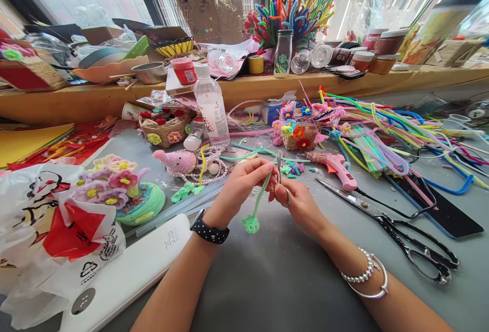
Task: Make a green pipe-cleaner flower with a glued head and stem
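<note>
My left hand (241,185) and my right hand (297,203) meet over the grey table (275,281), both pinched on a light green pipe cleaner (260,200). Its lower end is curled into a small green rosette (251,224) that hangs below my left hand. A thin metal tool (278,165), hard to make out, sticks up between the fingertips. My left wrist wears a black watch, my right wrist silver bracelets.
Black-handled scissors (397,230) and a pink glue gun (336,165) lie to the right, by a dark tablet (439,210) and a heap of coloured pipe cleaners (382,123). A plastic bottle (212,108), flower baskets (164,128), a white power bank (130,271) and a plastic bag (46,230) crowd the left.
</note>
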The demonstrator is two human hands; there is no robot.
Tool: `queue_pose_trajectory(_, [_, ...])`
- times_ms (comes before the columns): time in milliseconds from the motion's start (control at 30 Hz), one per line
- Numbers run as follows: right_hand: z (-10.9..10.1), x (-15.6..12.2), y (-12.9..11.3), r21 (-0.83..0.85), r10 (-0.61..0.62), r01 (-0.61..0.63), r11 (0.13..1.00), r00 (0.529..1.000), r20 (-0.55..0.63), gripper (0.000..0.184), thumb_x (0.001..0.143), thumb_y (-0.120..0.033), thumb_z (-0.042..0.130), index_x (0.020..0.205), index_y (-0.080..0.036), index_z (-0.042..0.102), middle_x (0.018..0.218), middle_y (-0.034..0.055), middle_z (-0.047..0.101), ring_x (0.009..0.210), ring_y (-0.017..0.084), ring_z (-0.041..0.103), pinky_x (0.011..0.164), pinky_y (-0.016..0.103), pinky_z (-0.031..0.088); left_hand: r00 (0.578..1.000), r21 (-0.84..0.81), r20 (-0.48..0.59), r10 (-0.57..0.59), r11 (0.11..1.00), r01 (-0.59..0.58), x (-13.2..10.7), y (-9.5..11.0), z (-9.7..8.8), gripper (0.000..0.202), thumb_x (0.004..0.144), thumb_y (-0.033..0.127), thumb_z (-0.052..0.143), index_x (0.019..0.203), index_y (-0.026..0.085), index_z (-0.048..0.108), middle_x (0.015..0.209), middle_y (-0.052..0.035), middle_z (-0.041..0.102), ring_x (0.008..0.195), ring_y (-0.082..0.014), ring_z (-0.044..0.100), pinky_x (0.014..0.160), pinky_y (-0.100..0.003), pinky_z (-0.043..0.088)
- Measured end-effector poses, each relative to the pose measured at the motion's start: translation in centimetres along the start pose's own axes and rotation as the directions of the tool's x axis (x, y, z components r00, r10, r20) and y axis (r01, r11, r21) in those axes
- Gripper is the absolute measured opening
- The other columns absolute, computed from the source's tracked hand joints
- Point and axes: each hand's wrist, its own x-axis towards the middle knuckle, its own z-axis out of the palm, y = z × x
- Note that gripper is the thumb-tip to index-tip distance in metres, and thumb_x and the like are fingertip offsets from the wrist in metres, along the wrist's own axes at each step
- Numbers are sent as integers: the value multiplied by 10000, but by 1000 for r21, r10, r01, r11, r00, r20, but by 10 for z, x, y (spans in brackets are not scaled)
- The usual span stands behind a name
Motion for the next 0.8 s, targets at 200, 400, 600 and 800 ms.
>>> queue_pose_trajectory(200, [0, 0, -1, -35, 1, -2, 999, 1000, -6, 492, 764, -592, 324, 594, -152, 462, 557, -11, 408, 516, 93, 349, 483, 210, 275, 1000, 6, 13, -17, 1000, 17, 0, -1, 0, 193, 759, 302, 461, 674, 137, 514, 612, 12, 485, 522, -93, 496, 545, -240, 416])
queue_pose_trajectory(400, [0, 0, -3, -59, 17, -19, 998, 1000, -25, 490, 749, -600, 340, 569, -156, 446, 539, -12, 408, 500, 93, 345, 474, 211, 272, 1000, 13, 0, -11, 1000, 11, 0, -1, 0, 190, 738, 303, 478, 658, 136, 518, 612, 9, 489, 532, -97, 497, 556, -246, 416])
queue_pose_trajectory(600, [0, 2, -3, -103, 19, -25, 994, 998, -61, 488, 744, -601, 349, 559, -159, 446, 546, -6, 417, 521, 102, 364, 482, 215, 283, 1000, 28, 3, -19, 999, 19, 1, -2, -1, 191, 754, 306, 461, 676, 136, 498, 617, 6, 480, 551, -99, 489, 565, -248, 422])
queue_pose_trajectory(800, [0, 1, -1, -52, -4, 3, 999, 999, -32, 510, 735, -628, 329, 561, -161, 438, 532, -13, 416, 493, 93, 349, 467, 210, 286, 1000, 35, 12, -19, 999, 19, 0, -1, 0, 190, 772, 291, 444, 662, 145, 494, 628, 13, 478, 548, -93, 483, 570, -244, 405])
